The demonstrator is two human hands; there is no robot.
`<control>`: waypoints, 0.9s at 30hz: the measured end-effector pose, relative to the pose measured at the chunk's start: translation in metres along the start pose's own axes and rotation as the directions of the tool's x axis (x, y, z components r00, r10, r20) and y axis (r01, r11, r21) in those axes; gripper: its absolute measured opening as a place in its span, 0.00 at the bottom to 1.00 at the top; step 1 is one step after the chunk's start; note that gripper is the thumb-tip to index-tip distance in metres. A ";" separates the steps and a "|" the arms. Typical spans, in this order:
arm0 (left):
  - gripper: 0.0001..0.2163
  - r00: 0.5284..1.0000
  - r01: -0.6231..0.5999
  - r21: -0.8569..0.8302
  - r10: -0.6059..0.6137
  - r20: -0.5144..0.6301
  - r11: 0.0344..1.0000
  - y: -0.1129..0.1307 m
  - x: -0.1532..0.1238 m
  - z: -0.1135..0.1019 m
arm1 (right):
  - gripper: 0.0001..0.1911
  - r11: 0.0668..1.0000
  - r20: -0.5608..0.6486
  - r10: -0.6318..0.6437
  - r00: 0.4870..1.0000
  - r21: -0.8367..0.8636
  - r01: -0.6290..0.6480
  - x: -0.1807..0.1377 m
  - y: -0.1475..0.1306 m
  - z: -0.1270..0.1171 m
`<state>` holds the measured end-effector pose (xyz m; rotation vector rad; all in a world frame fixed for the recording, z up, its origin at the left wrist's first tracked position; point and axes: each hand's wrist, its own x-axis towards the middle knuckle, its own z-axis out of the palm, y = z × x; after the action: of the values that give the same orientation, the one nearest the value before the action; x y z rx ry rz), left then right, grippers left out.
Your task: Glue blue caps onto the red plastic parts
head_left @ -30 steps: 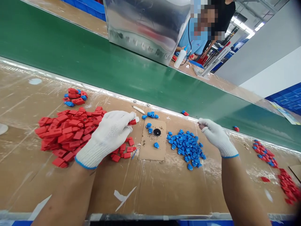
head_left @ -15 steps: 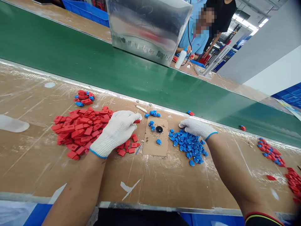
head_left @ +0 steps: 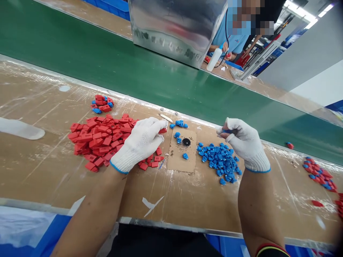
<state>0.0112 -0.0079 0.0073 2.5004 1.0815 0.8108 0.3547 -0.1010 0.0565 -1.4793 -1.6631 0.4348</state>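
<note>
My left hand (head_left: 143, 141), in a white knit glove with bare fingertips, pinches a small red plastic piece (head_left: 162, 131) beside the right end of a heap of red pieces (head_left: 99, 137). Raised above and beyond a heap of blue pieces (head_left: 221, 159), my gloved right hand (head_left: 242, 141) is closed on a small blue piece (head_left: 227, 131), mostly covered by the fingers. Between the hands lies a cardboard sheet (head_left: 180, 162) bearing a round black disc (head_left: 186, 142) and a few blue pieces (head_left: 185, 156).
Behind the bench runs a green conveyor belt (head_left: 112, 73), with a metal box (head_left: 177, 32) on its far side. A mixed red-and-blue pile (head_left: 102, 104) sits at the left, another (head_left: 320, 173) at the right. A co-worker in light blue (head_left: 237, 39) stands across, near a white bottle (head_left: 214, 59).
My right hand has lifted off the blue heap, now with a blue piece in its fingers. A red-and-blue piece on the belt's near edge no longer shows. The view has tilted down slightly.
</note>
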 end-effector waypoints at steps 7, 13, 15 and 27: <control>0.13 0.994 0.091 -0.268 -0.104 -0.037 0.959 -0.002 -0.005 0.003 | 0.05 0.979 -0.042 -0.187 0.981 0.079 0.190 0.008 -0.038 0.035; 0.14 0.993 0.099 -0.296 -0.114 -0.032 0.950 0.001 -0.004 0.003 | 0.10 0.989 -0.004 -0.114 0.993 0.098 0.114 0.008 -0.030 0.043; 0.16 0.991 0.107 -0.307 -0.125 -0.039 0.946 0.002 -0.003 0.003 | 0.08 0.989 0.004 -0.117 0.993 0.091 0.116 0.008 -0.029 0.043; 0.07 0.994 -0.017 -0.321 -0.018 -0.106 0.947 0.002 -0.002 0.004 | 0.10 0.963 0.031 -0.181 0.983 0.209 0.171 0.005 -0.008 0.044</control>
<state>0.0141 -0.0110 0.0045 2.2044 0.8978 1.0414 0.3164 -0.0862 0.0385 -1.1680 -1.7165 0.5317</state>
